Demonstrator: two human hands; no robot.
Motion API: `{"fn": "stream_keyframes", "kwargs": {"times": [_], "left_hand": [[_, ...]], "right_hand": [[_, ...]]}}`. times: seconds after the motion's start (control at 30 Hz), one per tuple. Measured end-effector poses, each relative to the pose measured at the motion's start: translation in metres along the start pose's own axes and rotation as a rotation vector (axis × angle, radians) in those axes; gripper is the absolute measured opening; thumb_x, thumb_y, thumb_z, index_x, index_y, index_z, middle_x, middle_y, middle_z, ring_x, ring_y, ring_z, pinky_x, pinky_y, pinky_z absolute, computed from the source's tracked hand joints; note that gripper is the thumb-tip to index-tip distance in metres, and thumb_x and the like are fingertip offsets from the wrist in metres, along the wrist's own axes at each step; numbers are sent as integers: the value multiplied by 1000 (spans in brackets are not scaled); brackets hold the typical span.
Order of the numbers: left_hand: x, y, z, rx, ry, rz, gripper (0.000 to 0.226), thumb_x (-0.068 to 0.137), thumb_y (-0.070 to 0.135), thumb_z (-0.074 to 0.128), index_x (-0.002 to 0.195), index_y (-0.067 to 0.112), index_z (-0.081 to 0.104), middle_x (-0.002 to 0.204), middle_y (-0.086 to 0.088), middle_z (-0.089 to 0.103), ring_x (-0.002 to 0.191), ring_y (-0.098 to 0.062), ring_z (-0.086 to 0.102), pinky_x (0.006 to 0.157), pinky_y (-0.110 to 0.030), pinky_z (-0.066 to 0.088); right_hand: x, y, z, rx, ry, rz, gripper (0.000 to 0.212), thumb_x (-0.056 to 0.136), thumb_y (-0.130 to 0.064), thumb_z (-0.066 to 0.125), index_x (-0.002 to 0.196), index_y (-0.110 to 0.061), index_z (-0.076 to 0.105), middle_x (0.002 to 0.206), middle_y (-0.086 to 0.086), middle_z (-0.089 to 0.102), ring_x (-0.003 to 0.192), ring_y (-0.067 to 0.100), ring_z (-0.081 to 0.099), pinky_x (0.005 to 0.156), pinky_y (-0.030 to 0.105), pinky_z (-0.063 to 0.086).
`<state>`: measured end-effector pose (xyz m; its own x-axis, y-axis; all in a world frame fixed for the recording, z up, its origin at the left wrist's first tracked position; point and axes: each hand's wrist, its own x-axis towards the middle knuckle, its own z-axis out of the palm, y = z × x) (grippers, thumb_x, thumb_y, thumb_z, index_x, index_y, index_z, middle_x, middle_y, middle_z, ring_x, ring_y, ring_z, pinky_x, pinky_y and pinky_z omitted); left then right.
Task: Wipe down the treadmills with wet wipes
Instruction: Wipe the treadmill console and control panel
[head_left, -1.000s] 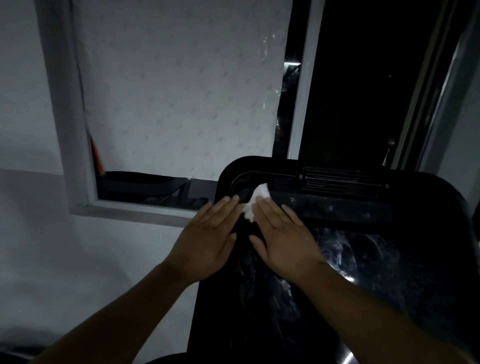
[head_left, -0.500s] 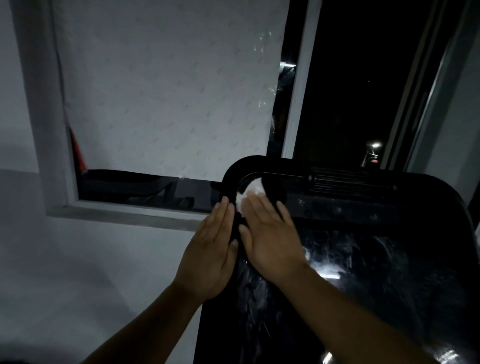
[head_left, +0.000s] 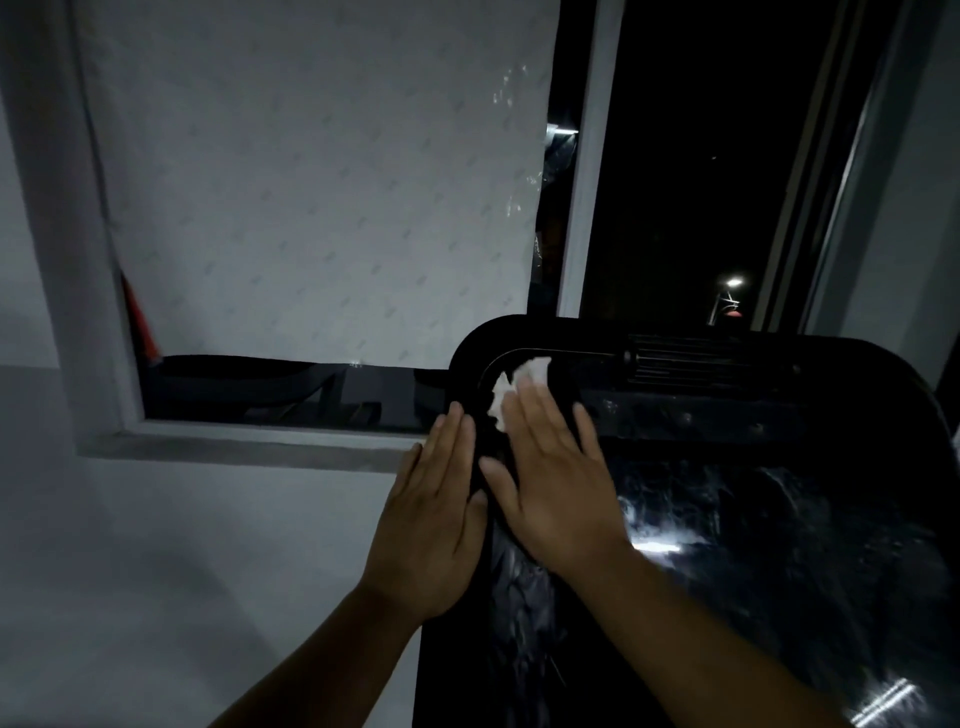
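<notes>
Dark treadmill console (head_left: 727, 415), wipe (head_left: 525, 378) half-hidden under right hand (head_left: 556, 483)

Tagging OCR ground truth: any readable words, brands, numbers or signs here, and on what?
No text can be read.
window covering: faint repeated marks, too faint to read.
treadmill console: dark, no legible label.
wet wipe: no print visible.
</notes>
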<state>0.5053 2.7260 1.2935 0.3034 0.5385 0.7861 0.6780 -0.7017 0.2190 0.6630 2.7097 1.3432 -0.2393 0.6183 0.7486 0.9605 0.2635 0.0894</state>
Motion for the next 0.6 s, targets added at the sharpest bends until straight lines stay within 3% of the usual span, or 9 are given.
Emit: {"fn": "stream_keyframes", "kwargs": {"times": [0.13,0.2,0.3,0.43,0.53,0.6], "left_hand": [[-1,-2,2,-35,-8,2,59,108,36,17,160,22,-4,169,5,-5,156,-13,2,124,-39,10],[0,-1,1,-10,-1,-1,60,107,35,21,160,20,-2,170,3,-2,156,-13,2,124,-38,9],[0,1,-2,38,-10,-13,63,105,35,22,160,19,-4,169,2,-4,155,-11,-1,124,-33,5],[2,2,-3,58,-10,-7,64,105,33,25,160,17,-1,169,0,0,155,-12,1,124,-31,4],[1,3,-4,106,-24,-17,64,104,33,25,161,13,2,169,-3,0,156,-13,1,124,-32,5],[2,5,-5,141,-23,-19,65,103,32,25,161,11,4,169,-5,3,156,-16,4,124,-33,6]], "right_hand": [[-7,-18,-2,-14,-59,-69,69,106,-54,15,150,-10,47,159,8,37,149,17,32,120,46,13],[2,-6,-6,-105,-27,24,68,104,-53,23,145,-6,52,155,12,44,146,21,37,120,49,16],[-18,9,-10,-147,-22,260,77,102,-57,23,149,0,43,159,18,35,151,27,28,121,53,19],[-20,8,-11,-90,-55,23,66,102,-52,27,149,-11,47,158,9,40,149,20,32,119,45,15],[-20,32,-21,-130,-61,205,68,101,-53,21,156,-15,35,164,7,28,153,19,20,122,47,10],[-39,29,-20,-148,-70,261,67,101,-54,22,157,-17,32,164,16,25,153,28,21,121,51,13]]}}
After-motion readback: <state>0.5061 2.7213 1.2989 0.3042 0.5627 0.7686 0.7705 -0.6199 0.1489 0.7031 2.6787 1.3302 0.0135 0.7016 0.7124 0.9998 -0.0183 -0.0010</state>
